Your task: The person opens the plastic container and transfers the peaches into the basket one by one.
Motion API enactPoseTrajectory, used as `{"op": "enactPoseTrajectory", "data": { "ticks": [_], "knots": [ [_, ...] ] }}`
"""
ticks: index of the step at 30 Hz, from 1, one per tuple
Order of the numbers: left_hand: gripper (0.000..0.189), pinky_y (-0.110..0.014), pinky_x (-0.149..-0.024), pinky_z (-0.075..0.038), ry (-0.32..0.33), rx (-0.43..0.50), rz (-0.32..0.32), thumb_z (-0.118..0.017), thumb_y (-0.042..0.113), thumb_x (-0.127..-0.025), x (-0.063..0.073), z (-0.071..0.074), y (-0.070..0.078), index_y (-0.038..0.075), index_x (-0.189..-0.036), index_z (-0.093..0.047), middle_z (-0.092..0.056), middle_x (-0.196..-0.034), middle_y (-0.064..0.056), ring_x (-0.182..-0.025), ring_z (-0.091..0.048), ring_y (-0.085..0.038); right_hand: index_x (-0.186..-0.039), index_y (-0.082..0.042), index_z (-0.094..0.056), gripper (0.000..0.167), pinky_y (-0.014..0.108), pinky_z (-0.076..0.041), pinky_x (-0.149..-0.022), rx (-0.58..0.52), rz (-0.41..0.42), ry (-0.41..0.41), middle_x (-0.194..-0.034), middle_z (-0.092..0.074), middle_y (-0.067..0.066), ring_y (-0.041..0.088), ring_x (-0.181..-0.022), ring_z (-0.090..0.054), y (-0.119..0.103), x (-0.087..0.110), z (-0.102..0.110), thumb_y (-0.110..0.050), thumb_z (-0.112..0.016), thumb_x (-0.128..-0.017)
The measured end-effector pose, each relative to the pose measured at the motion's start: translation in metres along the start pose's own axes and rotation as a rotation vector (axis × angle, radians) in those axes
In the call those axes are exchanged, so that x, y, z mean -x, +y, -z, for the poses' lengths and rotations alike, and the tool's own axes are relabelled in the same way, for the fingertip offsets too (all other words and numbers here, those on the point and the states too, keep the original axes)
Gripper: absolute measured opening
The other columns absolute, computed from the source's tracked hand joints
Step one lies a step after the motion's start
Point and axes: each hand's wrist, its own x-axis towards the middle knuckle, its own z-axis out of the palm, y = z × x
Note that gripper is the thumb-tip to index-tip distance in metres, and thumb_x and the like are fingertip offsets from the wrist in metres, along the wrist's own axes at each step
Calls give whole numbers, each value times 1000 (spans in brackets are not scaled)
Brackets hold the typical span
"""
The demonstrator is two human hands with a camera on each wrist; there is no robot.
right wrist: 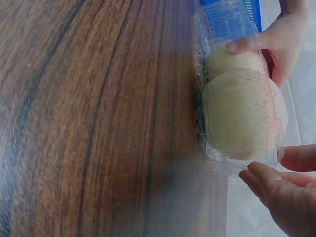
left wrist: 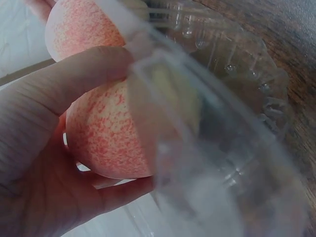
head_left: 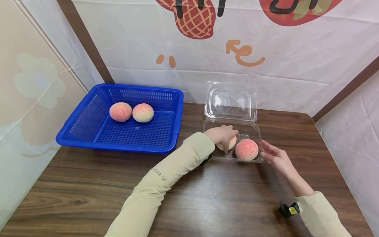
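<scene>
In the head view, a clear plastic clamshell box (head_left: 260, 133) lies with its lid (head_left: 231, 98) raised at the back. Two peaches sit side by side in its base. My left hand (head_left: 223, 135) grips the left peach (left wrist: 111, 133), thumb and fingers spread round its speckled pink-and-cream skin. Beside it, the right peach (head_left: 246, 150) shows a pinker top. At the box's right end, my right hand (head_left: 278, 159) holds the rim between thumb and fingertips, as the right wrist view shows. Part of the left peach is hidden under my left hand.
A blue plastic basket (head_left: 118, 147) stands on the left of the wooden table (head_left: 207, 197), with two more peaches (head_left: 120, 112) inside. A printed white cloth (head_left: 133, 39) hangs behind the table. Black straps (head_left: 288, 210) show near my wrists.
</scene>
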Motion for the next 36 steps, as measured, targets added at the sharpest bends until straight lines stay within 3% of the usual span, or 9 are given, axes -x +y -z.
{"op": "enactPoseTrajectory", "data": {
  "ticks": [6, 17, 24, 29, 36],
  "knots": [
    [75, -29, -77, -45, 38, 11, -2, -78, 18, -66, -1, 1, -4, 18, -132, -43, -43, -126, -7, -110, -43, -26, -141, 5, -20, 58, 12, -39, -86, 15, 8, 2, -142, -27, 24, 18, -128, -34, -1, 1, 0, -13, -48, -94],
    [70, -29, -75, -44, 64, 33, -6, -78, 16, -65, 2, 5, -5, 19, -127, -46, -44, -122, -6, -109, -42, -24, -141, 6, -19, 58, 10, -39, -84, 1, 0, 4, -142, -26, 25, 23, -130, -31, 0, 1, -1, -11, -47, -94],
    [62, -28, -73, -43, 105, -11, -31, -79, 18, -64, 3, 9, -6, 18, -118, -50, -46, -115, -6, -101, -43, -23, -141, 8, -18, 57, 9, -39, -85, -11, 13, 3, -142, -24, 26, 28, -130, -28, -1, 1, -1, -9, -46, -94],
    [64, -29, -77, -43, 120, -35, -31, -79, 19, -63, 3, 13, -7, 17, -121, -49, -46, -116, -6, -103, -44, -24, -141, 7, -18, 58, 10, -39, -85, -2, 6, 1, -142, -24, 26, 29, -130, -27, -1, 0, -1, -10, -47, -94],
    [65, -28, -73, -44, 129, -18, -11, -79, 16, -62, 5, 18, -8, 18, -120, -49, -45, -115, -5, -103, -43, -23, -141, 7, -17, 57, 9, -39, -85, -24, 7, 2, -142, -23, 26, 26, -130, -28, 0, 1, -2, -8, -46, -94]
  ]
}}
